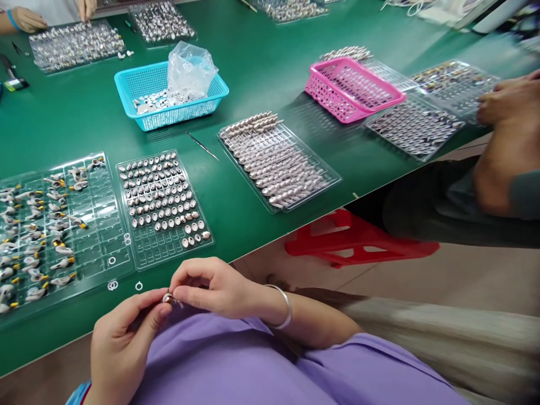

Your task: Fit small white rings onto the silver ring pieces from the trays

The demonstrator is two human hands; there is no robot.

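In front of my lap, a small round earphone part (168,298) with a pale rim is pinched between the thumb and forefinger of my left hand (126,332). My right hand (211,289) closes its fingertips on the same part from the other side, hiding much of it. Just beyond lies a clear tray (152,247) with rows of small oval shells, some of its front slots bare. Left of that, a larger clear tray (105,225) carries white earphone pieces with yellow ends. White rings (139,286) lie loose at the table's near edge.
Tweezers (201,145) lie behind the oval shells. A blue basket (141,122) holds white pieces and a plastic bag (192,70). To the right are a tray of stacked grey parts (278,163), a pink basket (352,107), a red stool (358,242) and a co-worker's hand (506,101).
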